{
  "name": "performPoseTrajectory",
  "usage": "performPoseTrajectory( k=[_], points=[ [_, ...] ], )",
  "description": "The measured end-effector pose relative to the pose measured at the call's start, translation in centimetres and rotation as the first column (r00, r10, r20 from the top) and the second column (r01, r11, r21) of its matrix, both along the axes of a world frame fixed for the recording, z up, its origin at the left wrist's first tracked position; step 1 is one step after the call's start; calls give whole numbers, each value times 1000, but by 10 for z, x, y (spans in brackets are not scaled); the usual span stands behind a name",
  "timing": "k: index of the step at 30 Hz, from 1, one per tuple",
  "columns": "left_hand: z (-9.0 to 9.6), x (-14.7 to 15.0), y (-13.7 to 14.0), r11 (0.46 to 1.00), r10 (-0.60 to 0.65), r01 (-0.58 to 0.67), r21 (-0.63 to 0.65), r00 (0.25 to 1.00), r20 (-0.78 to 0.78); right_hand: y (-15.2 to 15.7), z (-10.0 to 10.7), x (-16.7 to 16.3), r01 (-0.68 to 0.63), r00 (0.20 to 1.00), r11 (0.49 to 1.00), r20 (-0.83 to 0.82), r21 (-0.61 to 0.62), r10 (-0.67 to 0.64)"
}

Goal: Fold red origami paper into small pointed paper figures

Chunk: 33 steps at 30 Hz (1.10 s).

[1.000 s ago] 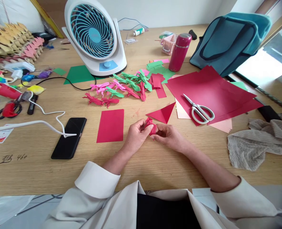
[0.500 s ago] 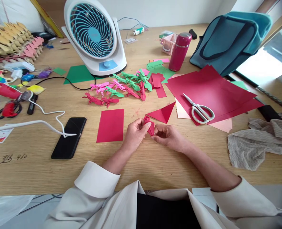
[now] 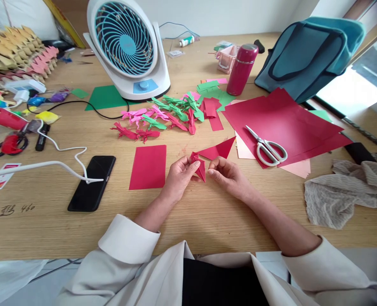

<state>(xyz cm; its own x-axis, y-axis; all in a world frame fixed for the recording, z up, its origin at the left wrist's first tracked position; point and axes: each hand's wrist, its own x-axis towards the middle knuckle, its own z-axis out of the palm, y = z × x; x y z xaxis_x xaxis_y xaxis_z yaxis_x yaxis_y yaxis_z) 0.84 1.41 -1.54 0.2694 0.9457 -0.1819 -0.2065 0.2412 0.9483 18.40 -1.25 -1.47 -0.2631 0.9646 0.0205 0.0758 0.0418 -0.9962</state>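
A small piece of folded red paper (image 3: 201, 170) with a pointed lower end is pinched between the thumb and fingers of my left hand (image 3: 180, 175). Just right of it is my right hand (image 3: 228, 176), its thumb and fingertips drawn together with no paper visible in them. A slim gap seems to part those fingertips from the folded paper. Behind my hands lies a folded red paper triangle (image 3: 218, 148). To the left, a flat red paper rectangle (image 3: 148, 167) rests on the table.
Several folded red, pink and green paper figures (image 3: 163, 114) lie ahead, before a fan (image 3: 128, 51). Scissors (image 3: 268, 148) sit on large red sheets (image 3: 290, 119) at right, near a flask (image 3: 242, 70) and bag (image 3: 306, 55). A phone (image 3: 91, 182) lies left.
My right hand has moved slightly right, its fingertips coming away from the folded paper. The paper has turned a little in my left hand, its tip now pointing more down and right.
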Motion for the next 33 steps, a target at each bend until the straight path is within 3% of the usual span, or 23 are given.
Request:
performPoseTrajectory(
  k=[7,21,28,33],
  points=[
    [2,0,-3,995,-87,88,-41,996,17,3,-10,0,35,997,998,-67,46,-32],
    [7,4,-4,988,-139,141,-64,990,40,2,-9,-1,30,995,997,-95,67,-24],
    [2,1,-3,985,-172,172,-6,985,-5,2,-5,-2,28,991,999,-134,17,-25],
    [3,0,-3,980,-179,186,71,979,-95,5,-13,-1,91,989,994,-124,60,-83]
  ],
)
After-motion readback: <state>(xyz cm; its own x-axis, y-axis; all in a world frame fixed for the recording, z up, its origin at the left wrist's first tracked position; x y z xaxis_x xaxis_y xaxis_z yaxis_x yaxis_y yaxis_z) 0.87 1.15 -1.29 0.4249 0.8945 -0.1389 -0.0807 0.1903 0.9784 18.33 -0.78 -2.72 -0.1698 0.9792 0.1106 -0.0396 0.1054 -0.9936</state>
